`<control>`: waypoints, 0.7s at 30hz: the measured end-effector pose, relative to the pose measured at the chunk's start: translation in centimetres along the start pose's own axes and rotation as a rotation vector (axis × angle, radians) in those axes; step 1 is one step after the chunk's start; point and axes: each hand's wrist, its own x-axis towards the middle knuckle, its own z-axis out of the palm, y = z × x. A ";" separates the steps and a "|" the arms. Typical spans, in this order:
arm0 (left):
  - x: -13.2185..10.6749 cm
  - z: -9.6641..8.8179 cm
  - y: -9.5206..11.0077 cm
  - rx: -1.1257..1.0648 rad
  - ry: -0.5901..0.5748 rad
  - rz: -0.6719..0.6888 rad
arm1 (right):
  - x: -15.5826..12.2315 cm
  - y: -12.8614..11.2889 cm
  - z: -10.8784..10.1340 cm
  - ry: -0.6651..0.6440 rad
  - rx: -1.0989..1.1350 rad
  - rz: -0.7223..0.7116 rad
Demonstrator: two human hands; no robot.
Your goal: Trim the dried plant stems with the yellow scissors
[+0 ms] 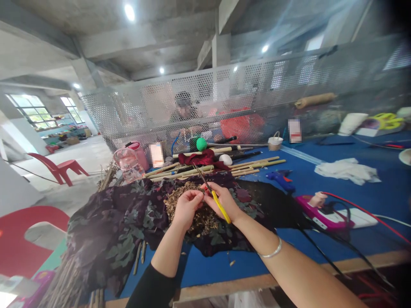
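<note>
My right hand (223,200) is closed around a pair of yellow-handled scissors (221,207), whose dark, narrow blades point up and away from me. My left hand (188,207) is in a pinch, its fingertips almost meeting those of my right hand. Whatever sits between the left fingertips is too small to make out; a bit of red shows at the right fingertips. Beneath both hands lies a heap of dry brown plant matter (175,199), resting on a dark floral cloth (128,222). The cloth is spread over the blue tabletop (231,267).
Bamboo sticks (253,166), dark red cloth (199,158) and a green ball (201,144) lie behind the heap. To the right are a blue glue gun (281,179), a pink power strip (316,214) with cables and a white cloth (348,170). A person sits behind the perforated screen (135,111).
</note>
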 end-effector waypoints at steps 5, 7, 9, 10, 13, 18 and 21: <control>-0.1 0.0 0.2 -0.016 -0.024 -0.039 | 0.0 0.0 0.0 0.018 0.050 0.034; -0.1 0.0 0.2 -0.001 -0.010 -0.042 | 0.0 0.0 0.0 0.038 0.048 0.033; -0.1 -0.1 0.1 0.022 -0.001 -0.042 | 0.0 0.0 0.0 0.060 0.049 0.036; -0.1 -0.1 0.0 0.038 -0.001 -0.041 | 0.1 0.0 0.0 0.069 0.052 0.042; 0.0 0.0 -0.1 0.095 0.002 -0.021 | 0.2 0.0 0.0 0.091 0.069 0.063; 0.0 0.2 -0.2 0.154 0.005 0.007 | 0.3 -0.1 -0.1 0.106 0.092 0.069; 0.0 0.2 -0.1 0.169 0.002 0.005 | 0.3 -0.1 -0.1 0.111 0.102 0.073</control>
